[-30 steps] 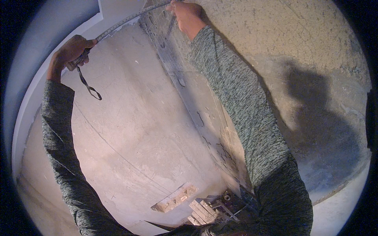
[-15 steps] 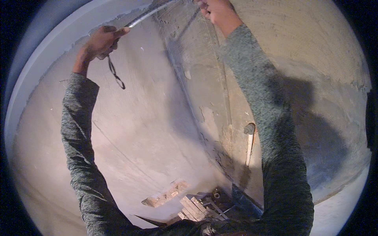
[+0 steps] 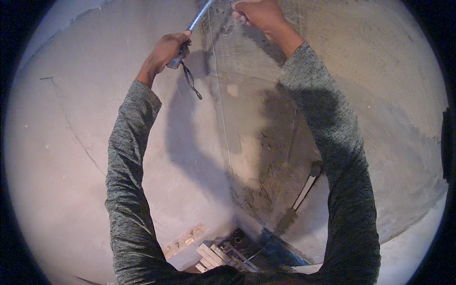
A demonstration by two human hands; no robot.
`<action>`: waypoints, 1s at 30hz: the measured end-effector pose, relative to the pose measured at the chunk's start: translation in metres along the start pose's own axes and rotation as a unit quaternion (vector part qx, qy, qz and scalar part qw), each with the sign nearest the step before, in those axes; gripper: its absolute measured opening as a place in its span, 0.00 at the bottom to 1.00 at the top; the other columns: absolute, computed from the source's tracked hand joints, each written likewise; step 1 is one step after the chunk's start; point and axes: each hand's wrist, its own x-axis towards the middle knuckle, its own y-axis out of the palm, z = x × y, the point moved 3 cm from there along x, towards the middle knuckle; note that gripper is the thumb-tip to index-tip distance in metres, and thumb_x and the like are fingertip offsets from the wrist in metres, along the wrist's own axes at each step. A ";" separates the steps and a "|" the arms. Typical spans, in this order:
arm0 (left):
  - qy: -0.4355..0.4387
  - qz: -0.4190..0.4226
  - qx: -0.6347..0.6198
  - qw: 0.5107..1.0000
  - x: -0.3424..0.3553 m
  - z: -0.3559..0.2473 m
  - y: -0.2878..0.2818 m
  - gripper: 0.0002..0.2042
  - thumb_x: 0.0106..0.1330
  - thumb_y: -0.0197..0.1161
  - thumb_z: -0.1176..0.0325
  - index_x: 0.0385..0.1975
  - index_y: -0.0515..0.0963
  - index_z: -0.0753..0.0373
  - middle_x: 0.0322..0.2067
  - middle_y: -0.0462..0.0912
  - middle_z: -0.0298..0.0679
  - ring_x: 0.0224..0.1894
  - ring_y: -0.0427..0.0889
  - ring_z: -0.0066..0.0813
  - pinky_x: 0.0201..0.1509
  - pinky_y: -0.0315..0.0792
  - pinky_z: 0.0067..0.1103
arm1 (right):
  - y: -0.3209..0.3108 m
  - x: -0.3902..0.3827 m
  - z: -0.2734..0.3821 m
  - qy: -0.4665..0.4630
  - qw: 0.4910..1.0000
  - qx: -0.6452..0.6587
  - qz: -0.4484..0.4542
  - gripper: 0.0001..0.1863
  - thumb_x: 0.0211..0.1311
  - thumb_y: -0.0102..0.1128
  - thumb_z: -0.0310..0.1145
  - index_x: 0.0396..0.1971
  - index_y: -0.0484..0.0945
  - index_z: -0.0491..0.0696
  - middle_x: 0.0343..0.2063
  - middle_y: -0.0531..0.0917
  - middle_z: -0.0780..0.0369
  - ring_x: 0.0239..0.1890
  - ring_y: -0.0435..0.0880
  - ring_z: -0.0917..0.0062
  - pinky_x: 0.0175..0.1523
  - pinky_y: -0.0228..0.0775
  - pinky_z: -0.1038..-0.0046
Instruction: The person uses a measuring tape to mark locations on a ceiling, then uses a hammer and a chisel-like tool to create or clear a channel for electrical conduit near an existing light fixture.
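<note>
The tape measure [image 3: 175, 61], gripped in the left hand [image 3: 166, 51] at far left of centre, looks light and hard-cased, best held round its body, its blade [image 3: 199, 16] likely springy, while whether the curled right hand [image 3: 260, 15] holds anything I cannot tell.

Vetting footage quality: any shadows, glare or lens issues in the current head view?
Head view: a dark shadow lies on the pale wall, right of the left sleeve; head view: the tape blade shines bluish-white near the top edge; head view: the fisheye image goes black in the corners.
</note>
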 end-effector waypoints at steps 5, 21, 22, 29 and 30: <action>-0.015 -0.053 -0.287 0.956 0.048 0.063 -0.022 0.18 0.72 0.52 0.54 0.35 0.77 0.66 0.24 0.80 0.38 0.22 0.78 0.27 0.27 0.74 0.24 | 0.056 0.024 -0.008 -0.041 0.971 -0.191 -0.140 0.14 0.62 0.54 0.34 0.39 0.79 0.38 0.36 0.83 0.49 0.41 0.82 0.57 0.45 0.72 0.61; 0.082 0.063 -0.343 0.934 0.105 0.081 -0.013 0.16 0.69 0.57 0.54 0.40 0.77 0.63 0.26 0.81 0.38 0.23 0.80 0.30 0.28 0.77 0.27 | 0.096 0.139 -0.030 -0.169 0.744 -0.647 -0.018 0.15 0.62 0.54 0.37 0.40 0.79 0.41 0.38 0.81 0.47 0.41 0.80 0.53 0.45 0.72 0.58; 0.103 0.068 -0.335 0.934 0.098 0.062 -0.023 0.16 0.69 0.57 0.54 0.40 0.78 0.63 0.26 0.81 0.37 0.23 0.80 0.29 0.28 0.77 0.26 | 0.094 0.139 -0.012 -0.172 0.744 -0.645 -0.024 0.15 0.62 0.54 0.37 0.40 0.79 0.41 0.38 0.81 0.47 0.41 0.80 0.53 0.45 0.72 0.58; 0.140 0.077 -0.276 0.948 -0.026 -0.052 -0.013 0.18 0.72 0.53 0.55 0.40 0.79 0.66 0.28 0.81 0.34 0.25 0.77 0.22 0.30 0.74 0.21 | 0.051 0.057 0.067 -0.204 0.751 -0.628 -0.018 0.14 0.61 0.54 0.36 0.39 0.79 0.42 0.37 0.82 0.48 0.40 0.80 0.55 0.44 0.71 0.59; 0.139 0.071 -0.278 0.948 -0.028 -0.060 -0.011 0.17 0.72 0.53 0.55 0.40 0.79 0.66 0.28 0.81 0.34 0.25 0.77 0.22 0.30 0.74 0.21 | 0.047 0.055 0.069 -0.201 0.748 -0.632 -0.013 0.14 0.61 0.54 0.36 0.38 0.79 0.42 0.36 0.82 0.48 0.40 0.80 0.55 0.43 0.71 0.59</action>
